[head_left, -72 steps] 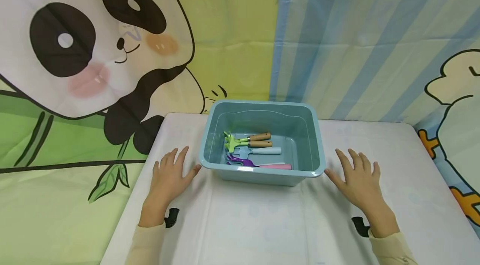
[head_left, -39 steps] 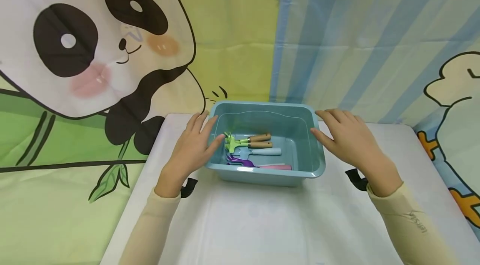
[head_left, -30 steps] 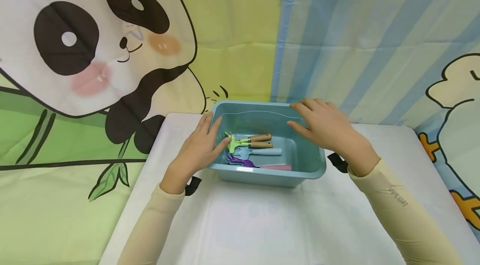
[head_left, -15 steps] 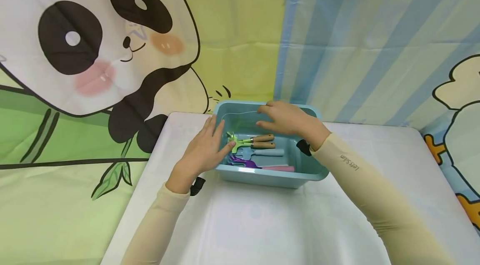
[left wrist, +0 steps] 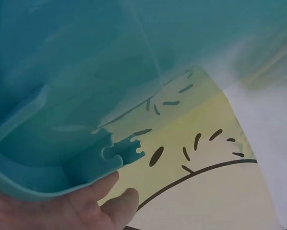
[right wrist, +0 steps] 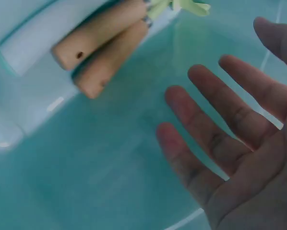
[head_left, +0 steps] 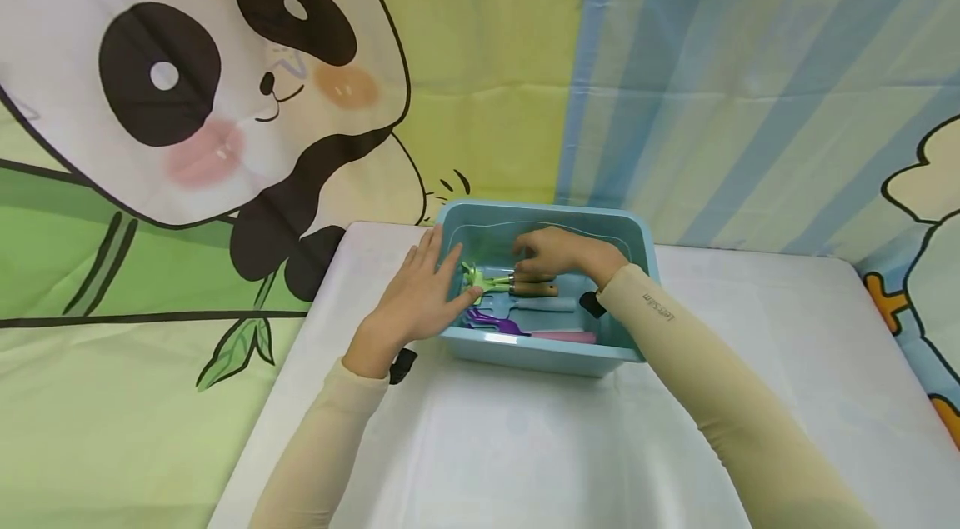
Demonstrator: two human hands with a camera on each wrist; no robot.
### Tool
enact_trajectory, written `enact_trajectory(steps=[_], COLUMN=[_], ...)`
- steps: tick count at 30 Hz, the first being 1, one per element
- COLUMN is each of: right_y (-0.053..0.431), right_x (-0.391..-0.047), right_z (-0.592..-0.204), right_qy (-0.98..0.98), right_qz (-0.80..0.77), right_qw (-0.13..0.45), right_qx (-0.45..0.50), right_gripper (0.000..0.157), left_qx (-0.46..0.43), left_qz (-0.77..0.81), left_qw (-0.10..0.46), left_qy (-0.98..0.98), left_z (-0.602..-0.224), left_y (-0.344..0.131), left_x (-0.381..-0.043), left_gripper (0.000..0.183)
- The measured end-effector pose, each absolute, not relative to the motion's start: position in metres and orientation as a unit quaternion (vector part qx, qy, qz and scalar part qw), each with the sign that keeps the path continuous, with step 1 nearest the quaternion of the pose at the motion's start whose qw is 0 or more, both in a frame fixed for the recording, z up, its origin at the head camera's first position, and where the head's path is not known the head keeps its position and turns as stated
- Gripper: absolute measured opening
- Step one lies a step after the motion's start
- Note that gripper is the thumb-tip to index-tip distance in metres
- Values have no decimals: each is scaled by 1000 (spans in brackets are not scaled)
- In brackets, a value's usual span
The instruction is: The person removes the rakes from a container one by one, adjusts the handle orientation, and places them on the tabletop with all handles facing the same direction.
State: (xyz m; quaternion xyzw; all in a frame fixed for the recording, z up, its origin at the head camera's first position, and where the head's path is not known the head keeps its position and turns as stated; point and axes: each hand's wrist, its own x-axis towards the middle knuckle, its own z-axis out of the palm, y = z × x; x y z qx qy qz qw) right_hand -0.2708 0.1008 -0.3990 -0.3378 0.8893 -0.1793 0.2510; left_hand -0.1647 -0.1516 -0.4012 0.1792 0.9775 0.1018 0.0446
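Note:
A blue-grey plastic tub [head_left: 528, 356] holds several small garden tools lying side by side. Two have green heads and wooden handles [head_left: 536, 290]; nearer the front lie a light-blue fork [head_left: 546, 305], a purple-headed tool [head_left: 501, 325] and a pink handle [head_left: 566, 337]. My left hand [head_left: 418, 296] rests at the tub's left rim, fingers spread; the left wrist view shows its fingers [left wrist: 105, 189] against the rim. My right hand [head_left: 561, 252] is inside the tub above the rear wooden handle. In the right wrist view its fingers [right wrist: 225, 100] are spread, apart from the wooden handles [right wrist: 102, 33].
The tub stands at the back of a table with a white cloth [head_left: 517, 446]. Behind it hangs a printed curtain [head_left: 480, 54] with a panda and stripes. The tub's walls rise around the tools.
Both hands have come from beside the tub: the left onto its left rim, the right over the right side and down inside toward the wooden handles. The tools lie as before.

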Motion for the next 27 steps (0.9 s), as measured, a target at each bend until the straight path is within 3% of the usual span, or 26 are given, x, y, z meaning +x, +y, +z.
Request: enact_trajectory(steps=[17, 27], right_y=[94, 84], right_x=[-288, -283], right_z=[-451, -461], right_qy=[890, 901], right_qz=[-158, -109], right_qw=[292, 271], right_qx=[-313, -321], right_gripper=[42, 32], left_qx=[183, 182], left_qz=[114, 121], left_qw=[38, 36], left_qy=[976, 975], left_z=[-404, -405], left_y=[-151, -151], left_x=[-166, -165], left_gripper=[82, 83])
